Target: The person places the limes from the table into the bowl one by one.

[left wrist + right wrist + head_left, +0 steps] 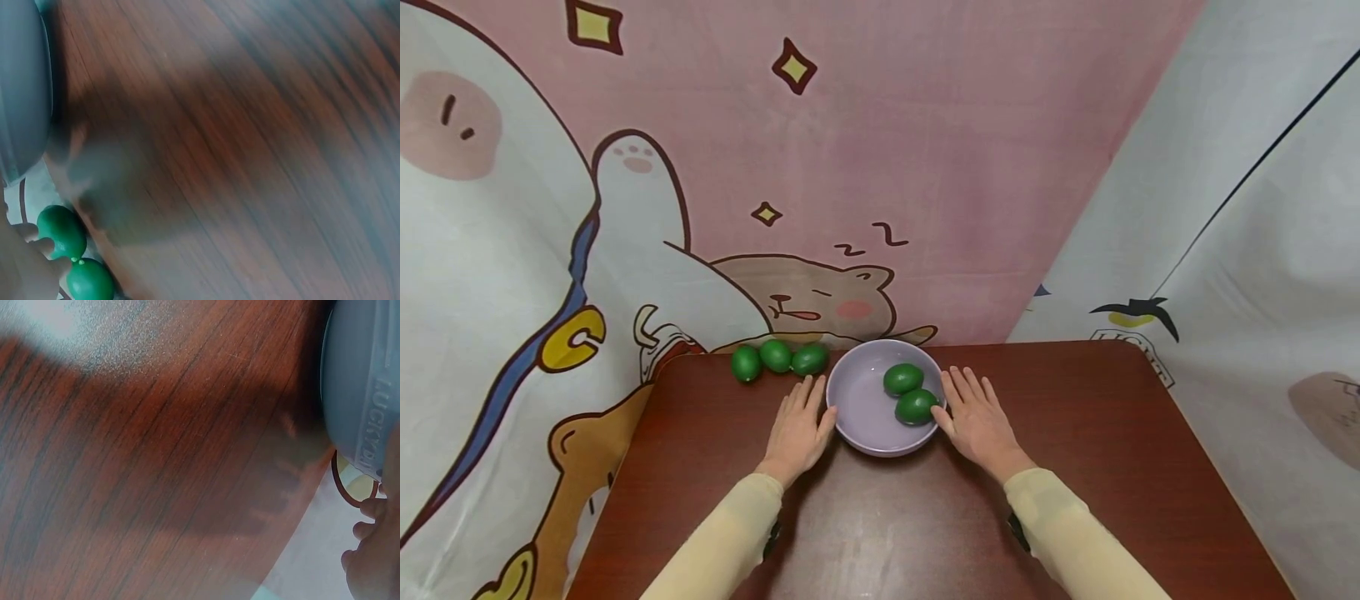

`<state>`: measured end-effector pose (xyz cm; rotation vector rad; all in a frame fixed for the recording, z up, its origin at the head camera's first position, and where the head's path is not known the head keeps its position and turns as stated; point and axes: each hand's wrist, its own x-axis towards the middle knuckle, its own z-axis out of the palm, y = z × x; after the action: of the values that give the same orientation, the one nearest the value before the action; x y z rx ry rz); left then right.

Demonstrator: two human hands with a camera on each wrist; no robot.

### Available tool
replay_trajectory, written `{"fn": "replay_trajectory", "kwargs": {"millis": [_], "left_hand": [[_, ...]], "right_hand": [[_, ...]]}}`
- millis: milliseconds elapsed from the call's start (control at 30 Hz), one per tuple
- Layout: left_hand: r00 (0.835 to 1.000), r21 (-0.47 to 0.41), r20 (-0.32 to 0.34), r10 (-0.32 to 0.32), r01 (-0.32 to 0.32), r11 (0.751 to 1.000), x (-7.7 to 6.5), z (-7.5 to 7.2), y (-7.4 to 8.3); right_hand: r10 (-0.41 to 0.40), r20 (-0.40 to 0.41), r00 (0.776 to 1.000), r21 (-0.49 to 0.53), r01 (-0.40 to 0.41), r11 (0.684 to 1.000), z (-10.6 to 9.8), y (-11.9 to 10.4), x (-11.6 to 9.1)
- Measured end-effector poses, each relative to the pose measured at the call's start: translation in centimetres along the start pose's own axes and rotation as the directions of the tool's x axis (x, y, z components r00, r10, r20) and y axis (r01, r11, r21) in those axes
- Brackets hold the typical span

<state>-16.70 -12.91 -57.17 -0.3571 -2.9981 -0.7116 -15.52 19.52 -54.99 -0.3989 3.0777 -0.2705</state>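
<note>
By the left hand [797, 431] and right hand [980, 423], fingers straightened, a lavender bowl [867, 412] is flanked and its edge seemingly touched with both thumbs, while two green limes [915, 407] are held inside and three other limes [776, 356] are grouped leftward on the table [1112, 442].

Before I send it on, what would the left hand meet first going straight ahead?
Likely the green fruit just left of the purple bowl, though the left hand might be high enough to clear it.
</note>
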Motion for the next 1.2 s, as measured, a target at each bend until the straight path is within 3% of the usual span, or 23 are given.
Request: {"fn": "replay_trajectory", "kwargs": {"millis": [367, 667, 1200], "left_hand": [[0.998, 0.058, -0.021, 0.059, -0.058, 0.997, -0.1, -0.7, -1.0], [0.993, 0.097, -0.071, 0.096, -0.089, 0.991, 0.8, -1.1, -1.8], [0.995, 0.212, -0.034, 0.095, -0.086, 0.973, 2.9, -2.4, -2.1]], "right_hand": [[0.005, 0.007, 1.000, 0.005, -0.005, 1.000, -0.1, 0.1, -0.1], [0.018, 0.022, 1.000, 0.017, -0.019, 1.000, -0.2, -0.1, -0.1], [0.018, 0.043, 0.999, 0.015, -0.018, 1.000, -0.2, 0.0, 0.1]]}}
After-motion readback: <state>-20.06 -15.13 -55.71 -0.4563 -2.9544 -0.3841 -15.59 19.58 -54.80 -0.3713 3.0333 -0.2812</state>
